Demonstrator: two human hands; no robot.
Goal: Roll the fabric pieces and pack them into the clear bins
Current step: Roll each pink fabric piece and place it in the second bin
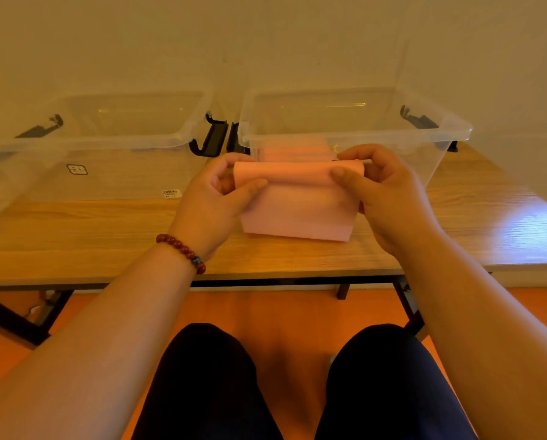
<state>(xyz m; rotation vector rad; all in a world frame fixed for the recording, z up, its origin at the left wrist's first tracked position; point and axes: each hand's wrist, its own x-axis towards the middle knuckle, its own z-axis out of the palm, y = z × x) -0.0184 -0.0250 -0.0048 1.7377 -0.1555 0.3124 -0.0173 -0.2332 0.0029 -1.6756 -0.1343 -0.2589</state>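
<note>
pink fabric (297, 211) sits on the wooden table (107, 236) just near of the right clear bin (354, 134), its far edge curled into a roll. the left hand (215, 198) pinches the roll's left end and the right hand (383, 192) its right end, fingers curled round it. rolled pink pieces (294, 152) lie inside that bin; the left clear bin (122, 144) stands beside it.
</note>
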